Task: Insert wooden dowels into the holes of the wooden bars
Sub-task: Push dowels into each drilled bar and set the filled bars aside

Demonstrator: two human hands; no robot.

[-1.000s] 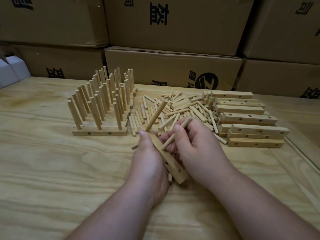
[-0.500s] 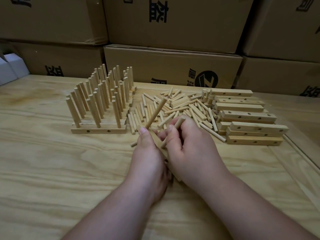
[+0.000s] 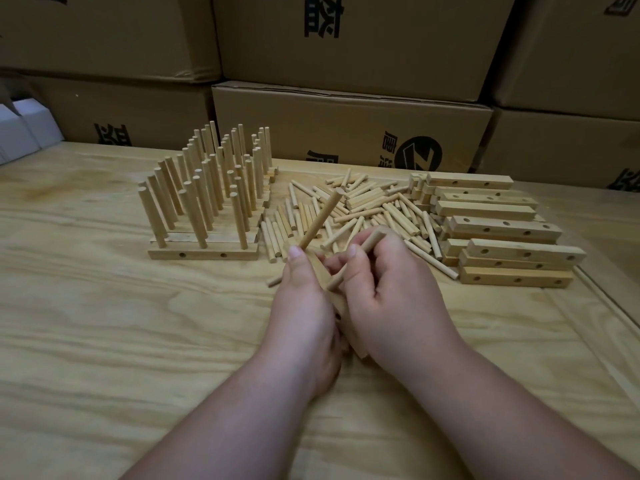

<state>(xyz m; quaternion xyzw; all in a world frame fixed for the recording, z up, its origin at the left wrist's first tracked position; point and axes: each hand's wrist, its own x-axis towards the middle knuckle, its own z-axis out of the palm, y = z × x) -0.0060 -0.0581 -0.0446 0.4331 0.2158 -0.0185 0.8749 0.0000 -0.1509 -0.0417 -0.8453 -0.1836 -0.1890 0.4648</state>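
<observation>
plywood table [image 3: 104, 341] before stacked cartons [image 3: 346, 126]; both hands' fingers [image 3: 349, 261] clamped on bar [image 3: 356, 344] and dowel [image 3: 372, 240].

Pale round wooden dowels [image 3: 349, 216], centre frame: bare, smooth, matt. Pale square-section wooden bars [image 3: 498, 230], right: unfinished, drilled, matt. Light plywood tabletop [image 3: 104, 341]: visible grain, faint sheen. Brown corrugated cardboard boxes [image 3: 346, 119], upper frame: matt, black print.

A pale plywood bench [image 3: 104, 341] carries finished bars with upright dowels [image 3: 204, 251], a loose dowel heap [image 3: 363, 209], stacked drilled bars [image 3: 502, 233], and seemingly white boxes [image 3: 24, 133] far left.
</observation>
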